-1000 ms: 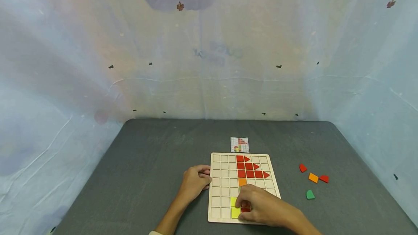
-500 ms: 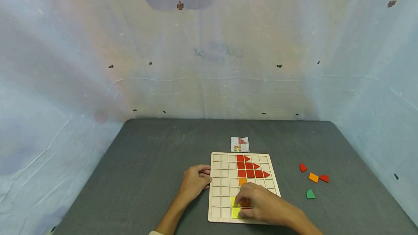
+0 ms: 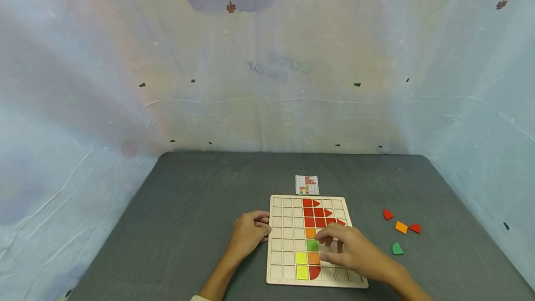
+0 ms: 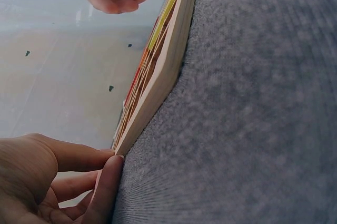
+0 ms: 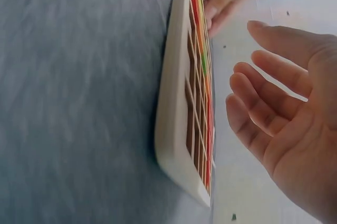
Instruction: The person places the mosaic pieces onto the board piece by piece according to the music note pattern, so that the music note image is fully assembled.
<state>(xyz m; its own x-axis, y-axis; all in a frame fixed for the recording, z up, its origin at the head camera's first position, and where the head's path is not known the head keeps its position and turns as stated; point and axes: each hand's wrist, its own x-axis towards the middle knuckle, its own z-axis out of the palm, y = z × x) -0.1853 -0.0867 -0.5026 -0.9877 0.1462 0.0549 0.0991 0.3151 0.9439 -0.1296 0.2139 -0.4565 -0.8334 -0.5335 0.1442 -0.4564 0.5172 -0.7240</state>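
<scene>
A wooden grid board (image 3: pixel 288 245) lies on the dark table. My left hand (image 3: pixel 249 232) pinches its left edge between thumb and forefinger, as the left wrist view shows. Over the board's right half hovers my right hand (image 3: pixel 351 250), fingers loosely bent and nothing between them. Beside its fingertips sit a green square (image 3: pixel 312 245) and an orange square (image 3: pixel 313 258). A red rounded piece (image 3: pixel 315 272) fills the cell below. Two yellow squares, one of them the lower yellow square (image 3: pixel 302 272), stand to their left. Red squares (image 3: pixel 309 222) and red triangles (image 3: pixel 328 213) form rows higher up.
A small printed pattern card (image 3: pixel 307 185) lies just beyond the board. On the table to the right are a red piece (image 3: pixel 388 214), an orange square (image 3: pixel 401 227), another red piece (image 3: pixel 415 229) and a green rounded piece (image 3: pixel 397 248). A pale curtain (image 3: pixel 259 68) surrounds the table.
My right hand has lifted off the lower pieces and moved right and slightly up, uncovering the green square, the orange square and the red rounded piece. My left hand stays put.
</scene>
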